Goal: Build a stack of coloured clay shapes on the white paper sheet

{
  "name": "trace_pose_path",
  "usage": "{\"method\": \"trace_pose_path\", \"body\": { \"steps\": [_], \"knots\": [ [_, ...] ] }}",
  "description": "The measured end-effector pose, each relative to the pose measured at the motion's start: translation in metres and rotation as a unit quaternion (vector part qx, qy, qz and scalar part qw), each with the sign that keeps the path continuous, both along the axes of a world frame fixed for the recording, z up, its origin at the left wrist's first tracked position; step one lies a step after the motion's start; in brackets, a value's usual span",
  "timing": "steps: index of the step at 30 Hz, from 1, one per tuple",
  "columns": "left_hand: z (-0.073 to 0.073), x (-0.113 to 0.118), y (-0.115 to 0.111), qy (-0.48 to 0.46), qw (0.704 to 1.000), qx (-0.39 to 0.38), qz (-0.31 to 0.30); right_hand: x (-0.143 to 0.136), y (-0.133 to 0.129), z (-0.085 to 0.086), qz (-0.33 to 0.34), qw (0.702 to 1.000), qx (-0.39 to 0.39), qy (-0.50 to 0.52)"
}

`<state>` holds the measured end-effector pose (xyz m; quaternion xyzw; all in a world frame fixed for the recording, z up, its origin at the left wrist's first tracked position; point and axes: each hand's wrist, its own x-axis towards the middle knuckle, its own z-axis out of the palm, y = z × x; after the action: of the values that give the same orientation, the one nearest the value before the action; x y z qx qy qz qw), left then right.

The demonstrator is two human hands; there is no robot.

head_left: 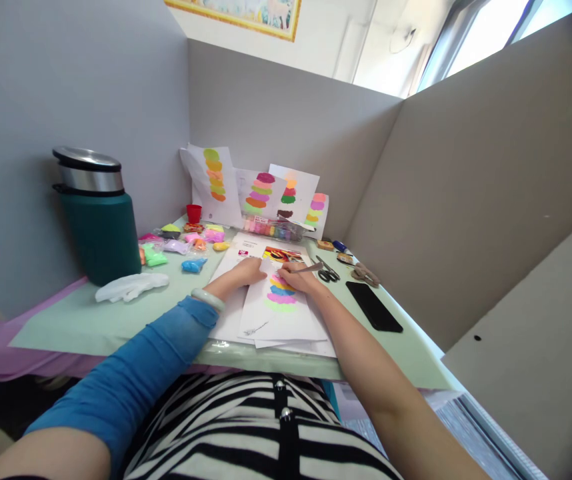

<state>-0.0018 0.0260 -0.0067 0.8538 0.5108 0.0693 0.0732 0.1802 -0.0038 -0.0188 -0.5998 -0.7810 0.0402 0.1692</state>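
Observation:
A white sheet of paper [256, 313] lies in front of me, bearing wavy bands of yellow, blue, pink and pale green and a dark scribble near its lower left. My left hand [250, 270], with a pale bangle at the wrist, is closed on the sheet's upper left edge, which lifts slightly. At the top of the colour bands, my right hand [299, 276] grips a slim grey tool [312, 268] slanting out to the right; its working tip is hidden by the fingers. Beneath are more papers [226, 323] and a printed cover [282, 254].
On the left stand a green bottle [100, 233], a crumpled white plastic bag [132, 287] and several clay packets [176, 246]. Painted sheets [261, 193] lean at the back behind a colour set [273, 227]. Scissors [328, 269] and a black phone [373, 307] lie right. Grey partitions [291, 107] enclose the desk.

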Motion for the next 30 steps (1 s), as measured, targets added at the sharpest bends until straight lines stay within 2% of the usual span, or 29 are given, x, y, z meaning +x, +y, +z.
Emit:
{"method": "trace_pose_path", "body": {
  "steps": [16, 30],
  "knots": [
    [-0.0037, 0.0000, 0.0064, -0.003, 1.000, 0.002, 0.006, -0.0005, -0.0015, 0.0018, -0.009, 1.000, -0.011, -0.002],
    [0.0043, 0.0005, -0.0025, -0.001, 0.999, -0.018, 0.034, -0.0004, -0.0019, -0.0003, 0.004, 0.999, 0.004, 0.038]
  ]
}}
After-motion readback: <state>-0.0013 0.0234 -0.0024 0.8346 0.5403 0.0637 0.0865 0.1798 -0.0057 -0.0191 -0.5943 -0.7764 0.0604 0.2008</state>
